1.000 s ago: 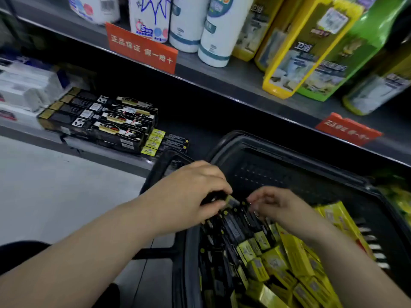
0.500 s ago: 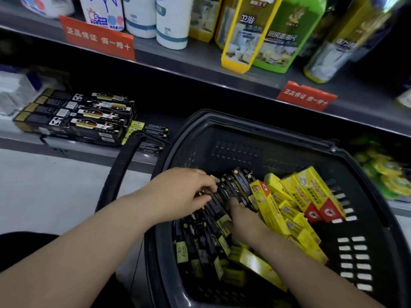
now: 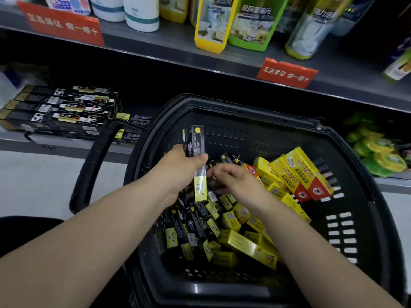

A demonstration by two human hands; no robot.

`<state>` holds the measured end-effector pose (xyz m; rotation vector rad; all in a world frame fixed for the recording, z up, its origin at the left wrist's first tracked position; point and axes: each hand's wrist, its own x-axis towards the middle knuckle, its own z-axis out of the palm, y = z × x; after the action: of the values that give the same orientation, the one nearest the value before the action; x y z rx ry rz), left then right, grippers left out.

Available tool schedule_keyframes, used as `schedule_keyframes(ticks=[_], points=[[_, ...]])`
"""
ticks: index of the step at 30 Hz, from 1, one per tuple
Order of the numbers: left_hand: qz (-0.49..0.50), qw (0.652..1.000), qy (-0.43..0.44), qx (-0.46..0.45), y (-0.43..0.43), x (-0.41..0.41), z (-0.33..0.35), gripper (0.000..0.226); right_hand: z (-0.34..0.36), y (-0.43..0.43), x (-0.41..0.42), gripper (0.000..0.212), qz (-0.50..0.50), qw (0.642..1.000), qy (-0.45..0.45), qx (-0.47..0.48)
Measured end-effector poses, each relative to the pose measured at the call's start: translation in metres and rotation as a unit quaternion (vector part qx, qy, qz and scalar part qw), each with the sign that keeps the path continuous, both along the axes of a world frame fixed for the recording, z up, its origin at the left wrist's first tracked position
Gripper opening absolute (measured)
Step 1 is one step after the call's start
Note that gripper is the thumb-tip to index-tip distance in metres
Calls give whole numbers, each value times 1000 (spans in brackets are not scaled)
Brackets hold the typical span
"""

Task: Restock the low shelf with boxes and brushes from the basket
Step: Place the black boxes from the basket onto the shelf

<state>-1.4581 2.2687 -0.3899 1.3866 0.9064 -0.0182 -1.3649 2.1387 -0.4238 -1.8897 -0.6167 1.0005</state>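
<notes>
Nearest the camera lies the front rim of the black basket (image 3: 200,292). A loose heap is carried inside it, with slim black packs (image 3: 193,230) with yellow ends on the left and yellow boxes (image 3: 298,174) on the right and toward the back wall. Both bare hands are held over the heap. The right hand (image 3: 231,177) is lowered onto the black packs with its fingers curled; it is blurred, and whether anything is pinched in it cannot be told. The left hand (image 3: 178,167) is closed round one long black pack (image 3: 195,143), which is raised clear of the heap and held nearly upright, yellow end down, with the thumb laid across its face. The step in hand is judged to be the picking of stock out of the basket, with one pack lifted and the shelf not yet reached. Past the basket's dropped handle (image 3: 93,165), the low shelf (image 3: 66,147) is seen. A stack of long black boxes (image 3: 66,107) is laid flat there, and a few smaller black-and-yellow packs (image 3: 131,118) are set just beside it on the right. The next move is judged to call for the held pack to be carried leftward over the rim and handle, turned flat, and laid with the matching packs beside the stack. Farthest off, an upper shelf (image 3: 178,45) with bottles (image 3: 249,23) is seen, which is no part of the task.
</notes>
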Motion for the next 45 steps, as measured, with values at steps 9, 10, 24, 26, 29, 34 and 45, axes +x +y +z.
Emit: schedule_keyframes(ticks=[9, 10, 24, 26, 29, 34, 45], points=[[12, 997, 21, -77, 8, -9, -16, 52, -66, 2, -8, 40, 237, 883, -222, -340], [10, 996, 20, -91, 9, -10, -17, 50, -63, 3, -4, 40, 233, 886, -211, -341], [1, 1000, 4, -28, 14, -2, -30, 46, 3, 4, -10, 19, 83, 995, -46, 22], [-26, 1000, -1, -11, 15, -2, -28, 57, -5, 2, 2, 19, 31, 999, -35, 3], [-46, 999, 0, 0, 14, -5, -29, 71, -33, -3, 9, 25, 135, 946, -191, -223], [-38, 999, 3, 10, 14, -5, -29, 81, -67, 3, -15, 66, 268, 856, -203, -393], [40, 996, -18, -76, 13, 0, -23, 13, -11, -9, -3, 38, -46, 998, 43, 10]])
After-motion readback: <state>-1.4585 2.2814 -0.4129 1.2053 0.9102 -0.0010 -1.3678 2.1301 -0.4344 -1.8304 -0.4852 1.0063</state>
